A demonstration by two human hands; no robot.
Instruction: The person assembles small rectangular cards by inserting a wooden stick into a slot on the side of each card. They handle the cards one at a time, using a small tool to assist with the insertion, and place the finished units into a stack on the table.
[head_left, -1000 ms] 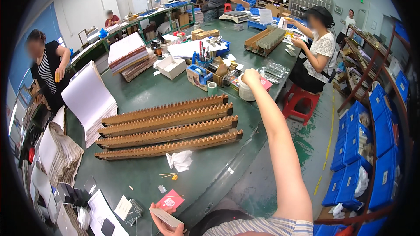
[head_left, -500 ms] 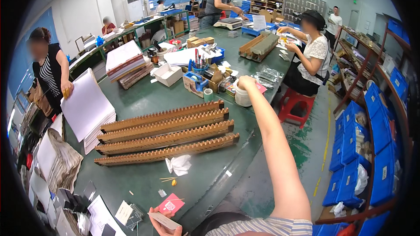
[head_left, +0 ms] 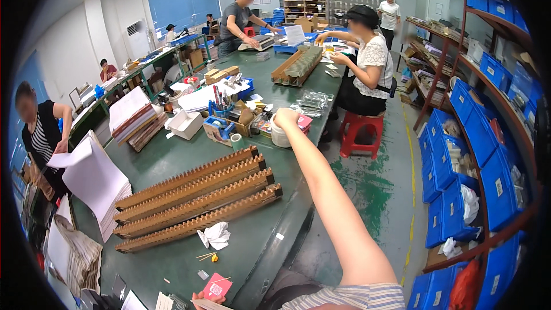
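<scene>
My right arm stretches far over the green table (head_left: 293, 218). Its hand (head_left: 285, 118) is at the mouth of a white tub (head_left: 280, 136), and the fingertips are hidden there. At the lower edge my left hand (head_left: 198, 296) is closed around a pale card (head_left: 208, 305), mostly cut off by the picture's edge. Right beside those fingers is a pink card (head_left: 218, 287) with a printed square and a thin wooden stick across it; I cannot tell whether it is held. Thin sticks (head_left: 206, 256), a small yellow piece (head_left: 214, 258) and crumpled white tissue (head_left: 214, 235) lie farther up.
Long brown notched racks (head_left: 195, 206) lie in rows mid-table. Beyond them stand a white box (head_left: 185, 124), a blue holder (head_left: 218, 131) and a tape roll (head_left: 236, 141). A co-worker sits on a red stool (head_left: 361, 134); another handles large white sheets (head_left: 94, 178). Blue bins (head_left: 447, 152) fill right-hand shelves.
The view has shifted, so the table things appear farther left and my left hand lower. My right hand stays at the tub. The co-worker at left has lifted a sheet's edge.
</scene>
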